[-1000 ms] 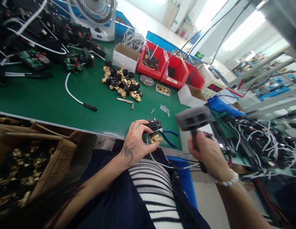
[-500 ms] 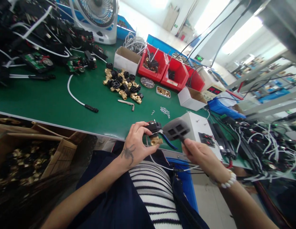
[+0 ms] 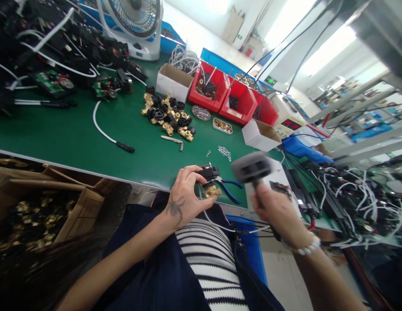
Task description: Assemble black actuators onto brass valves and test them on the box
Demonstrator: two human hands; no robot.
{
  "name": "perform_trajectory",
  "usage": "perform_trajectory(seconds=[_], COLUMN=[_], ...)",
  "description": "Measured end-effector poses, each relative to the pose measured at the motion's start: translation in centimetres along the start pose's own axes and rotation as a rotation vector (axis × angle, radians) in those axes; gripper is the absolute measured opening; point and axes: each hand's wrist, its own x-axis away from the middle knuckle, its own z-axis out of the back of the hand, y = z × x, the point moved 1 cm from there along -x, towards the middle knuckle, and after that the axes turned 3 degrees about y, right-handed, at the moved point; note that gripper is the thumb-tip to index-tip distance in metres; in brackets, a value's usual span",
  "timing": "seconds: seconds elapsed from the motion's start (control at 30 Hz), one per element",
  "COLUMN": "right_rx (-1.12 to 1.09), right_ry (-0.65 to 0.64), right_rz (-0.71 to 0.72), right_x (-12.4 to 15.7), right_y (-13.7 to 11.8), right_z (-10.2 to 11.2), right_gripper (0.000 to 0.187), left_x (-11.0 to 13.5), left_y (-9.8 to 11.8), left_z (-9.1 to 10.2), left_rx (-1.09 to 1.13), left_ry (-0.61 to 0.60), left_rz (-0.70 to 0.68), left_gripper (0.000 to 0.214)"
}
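Brass valve body (image 3: 213,191): gold-coloured, ported, gripped in the left hand (image 3: 183,196) at the front edge of the green bench (image 3: 149,162).
Black housing (image 3: 210,172): joined to the brass on its far side, a thin pin (image 3: 210,164) standing up from it.
Mallet (image 3: 252,168): blocky grey head with recesses, blurred, raised right of the housing, apart from it; handle in the right hand (image 3: 279,209).

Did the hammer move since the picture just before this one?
Yes, the hammer has moved right, away from the blue pliers it partly covered.
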Motion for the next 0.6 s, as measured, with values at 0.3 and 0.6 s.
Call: perform_trajectory(seconds=[0.3,0.6], right_rx=[0.04,0.1], right_ry=[-0.005,-0.071], right_rz=[0.003,-0.001], right_x=[-0.15,-0.21], right_y=[0.18,0.43], right_z=[0.16,0.21], right_gripper=[0.068,0.065], left_x=[-0.01,0.0], left_y=[0.08,0.02], left_z=[-0.04,-0.08], left_rx=[0.005,-0.004], left_ry=[0.006,0.024], left_rz=[0.013,0.016], left_gripper=[0.034,0.036])
